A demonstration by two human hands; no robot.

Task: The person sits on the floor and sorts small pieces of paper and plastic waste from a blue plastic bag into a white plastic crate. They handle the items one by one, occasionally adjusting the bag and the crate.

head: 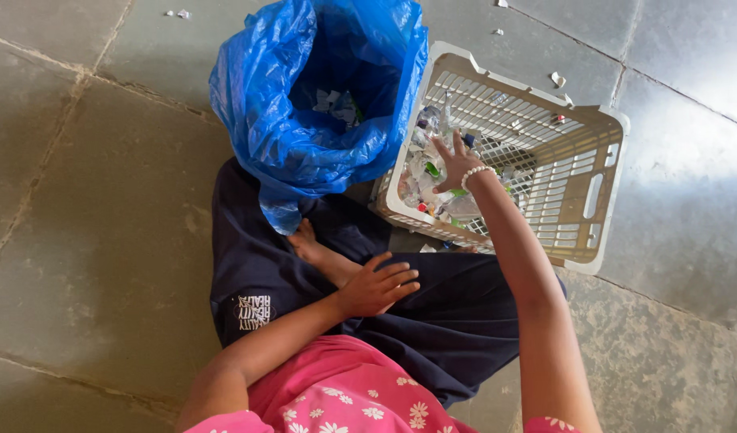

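2 hands apart, your right hand (457, 164) spread open over small clear bottles (423, 180) in the white basket (601, 192), holding nothing, your left hand (378, 285) resting open on your knee, blue bag (304, 120) just beside the basket

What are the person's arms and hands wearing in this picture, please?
Both arms are bare from the short pink sleeves down; the sleeves are printed with small white flowers. The right hand has a bracelet of white beads at the wrist. The left hand shows no bracelet, ring or glove, and its fingers are bare.
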